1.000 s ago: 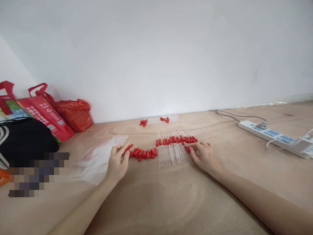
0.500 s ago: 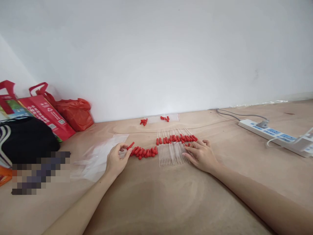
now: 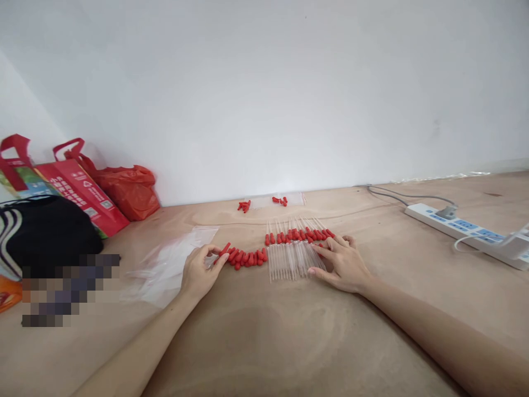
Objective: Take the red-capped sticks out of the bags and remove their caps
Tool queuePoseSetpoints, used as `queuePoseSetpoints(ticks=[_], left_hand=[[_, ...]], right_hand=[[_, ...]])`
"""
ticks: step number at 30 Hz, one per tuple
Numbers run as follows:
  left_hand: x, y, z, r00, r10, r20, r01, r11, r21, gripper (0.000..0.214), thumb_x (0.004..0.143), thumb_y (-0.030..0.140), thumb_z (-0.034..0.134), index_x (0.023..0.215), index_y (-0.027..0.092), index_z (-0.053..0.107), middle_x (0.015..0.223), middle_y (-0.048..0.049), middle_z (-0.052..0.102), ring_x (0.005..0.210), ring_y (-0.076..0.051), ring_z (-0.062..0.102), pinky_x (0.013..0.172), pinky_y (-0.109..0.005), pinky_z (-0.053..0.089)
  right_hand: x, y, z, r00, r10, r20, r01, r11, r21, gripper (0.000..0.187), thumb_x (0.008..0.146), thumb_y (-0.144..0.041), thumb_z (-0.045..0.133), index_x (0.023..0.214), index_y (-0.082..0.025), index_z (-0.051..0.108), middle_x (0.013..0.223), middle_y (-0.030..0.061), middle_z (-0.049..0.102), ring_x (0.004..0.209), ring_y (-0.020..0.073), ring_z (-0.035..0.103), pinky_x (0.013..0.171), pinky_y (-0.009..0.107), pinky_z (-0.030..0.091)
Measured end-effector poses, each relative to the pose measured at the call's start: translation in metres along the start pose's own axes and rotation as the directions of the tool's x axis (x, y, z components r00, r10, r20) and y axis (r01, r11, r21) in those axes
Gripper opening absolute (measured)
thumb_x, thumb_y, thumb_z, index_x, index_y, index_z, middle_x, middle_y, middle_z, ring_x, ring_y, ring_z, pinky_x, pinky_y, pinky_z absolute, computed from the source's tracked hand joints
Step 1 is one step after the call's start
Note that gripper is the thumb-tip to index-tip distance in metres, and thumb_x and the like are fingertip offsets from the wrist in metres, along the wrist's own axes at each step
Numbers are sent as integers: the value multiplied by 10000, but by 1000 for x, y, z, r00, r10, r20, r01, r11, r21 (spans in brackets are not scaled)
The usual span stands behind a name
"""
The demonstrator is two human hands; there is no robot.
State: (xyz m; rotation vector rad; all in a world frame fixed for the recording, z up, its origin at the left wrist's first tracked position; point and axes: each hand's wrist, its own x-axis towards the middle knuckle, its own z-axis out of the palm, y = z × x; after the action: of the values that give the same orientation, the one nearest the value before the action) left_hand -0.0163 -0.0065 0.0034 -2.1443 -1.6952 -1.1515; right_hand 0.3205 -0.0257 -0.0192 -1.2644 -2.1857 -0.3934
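Observation:
A row of clear thin tubes with red caps (image 3: 294, 249) lies on the wooden surface (image 3: 268, 342) in the middle. To their left is a heap of loose red caps (image 3: 247, 257). My left hand (image 3: 200, 273) pinches one red cap (image 3: 224, 250) between thumb and forefinger at the left end of that heap. My right hand (image 3: 342, 262) rests on the right end of the tube row, fingers stretched over the tubes, with a red cap showing under the fingertips.
A clear plastic bag (image 3: 173, 267) lies left of my left hand. Red bags (image 3: 119, 190) and a black bag (image 3: 45, 234) stand at far left. A white power strip (image 3: 467, 231) with cables lies at right. More red caps (image 3: 243, 206) and a clear bag (image 3: 289, 199) sit by the wall.
My right hand has moved from the right edge of the tube row onto it, fingers spreading flat. My left hand has lowered slightly toward the cap heap, still pinching a cap.

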Motion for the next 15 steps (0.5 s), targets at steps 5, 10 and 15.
queuePoseSetpoints(ticks=[5, 10, 15], left_hand=[[1, -2, 0, 998, -9, 70, 7, 1000, 24, 233, 728, 428, 513, 724, 204, 578, 703, -3, 629, 693, -182, 564, 662, -295, 433], [3, -3, -1, 996, -39, 78, 40, 999, -15, 295, 755, 449, 459, 783, 192, 600, 767, -26, 652, 747, -186, 584, 714, -298, 444], [3, -8, -1, 991, -118, 59, 122, 990, -74, 326, 780, 445, 404, 787, 177, 590, 773, -41, 660, 756, -185, 602, 714, -286, 455]], right_hand=[[-2, 11, 3, 976, 166, -140, -167, 986, 8, 309, 831, -439, 427, 872, -253, 671, 689, 28, 558, 702, 153, 460, 730, 330, 250], [-4, 22, 6, 949, 277, -154, -280, 960, -3, 312, 811, -455, 446, 808, -251, 682, 671, 28, 567, 681, 154, 455, 712, 324, 237], [-4, 24, 9, 946, 299, -126, -301, 954, 4, 320, 784, -494, 462, 812, -257, 674, 690, 26, 581, 699, 162, 471, 703, 324, 231]])
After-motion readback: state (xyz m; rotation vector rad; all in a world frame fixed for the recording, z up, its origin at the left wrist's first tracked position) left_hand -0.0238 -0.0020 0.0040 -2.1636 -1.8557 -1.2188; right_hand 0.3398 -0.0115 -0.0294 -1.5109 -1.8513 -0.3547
